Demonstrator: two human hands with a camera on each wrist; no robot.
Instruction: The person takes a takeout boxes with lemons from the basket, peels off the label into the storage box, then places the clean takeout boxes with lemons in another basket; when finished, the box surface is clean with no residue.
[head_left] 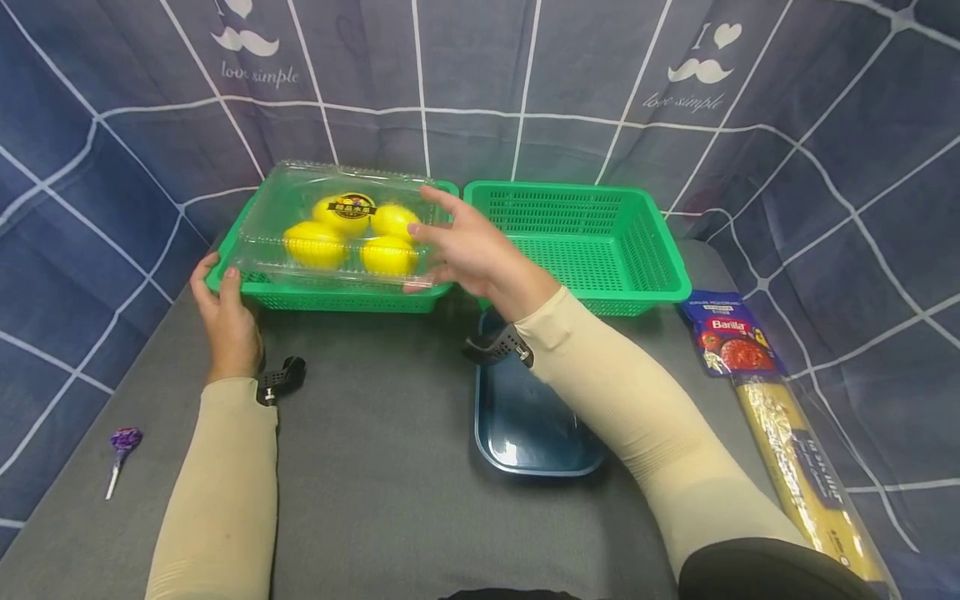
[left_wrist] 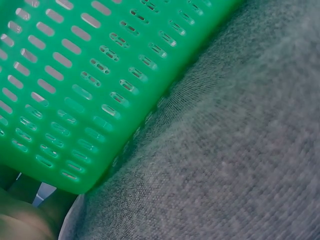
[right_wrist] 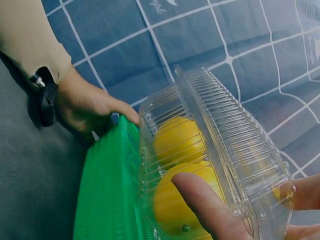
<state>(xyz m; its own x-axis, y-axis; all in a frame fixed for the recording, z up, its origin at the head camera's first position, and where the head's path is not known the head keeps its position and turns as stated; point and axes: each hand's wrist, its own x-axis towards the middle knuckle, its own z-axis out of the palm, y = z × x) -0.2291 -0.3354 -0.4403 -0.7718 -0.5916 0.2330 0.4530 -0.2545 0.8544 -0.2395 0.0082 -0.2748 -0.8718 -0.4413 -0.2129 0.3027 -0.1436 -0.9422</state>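
A clear plastic fruit box [head_left: 262, 212] with several yellow lemons [head_left: 315, 244] inside sits tilted at the left green basket [head_left: 345, 302], its lid bearing a dark label [head_left: 352, 207]. My right hand [head_left: 480, 250] grips the box's right end, the thumb on the near side and fingers around the far side, as the right wrist view shows. At the basket's front left corner, my left hand [head_left: 231, 329] holds the rim between thumb and fingers. The left wrist view shows mostly the basket's slotted wall [left_wrist: 65, 100].
To the right stands a second green basket [head_left: 671, 283]. A dark blue tray [head_left: 525, 417] lies partly under my right forearm. Along the right edge are a Barilla sauce pouch [head_left: 731, 333] and a spaghetti pack [head_left: 787, 467]. A purple-wrapped lollipop [head_left: 124, 442] lies at the left.
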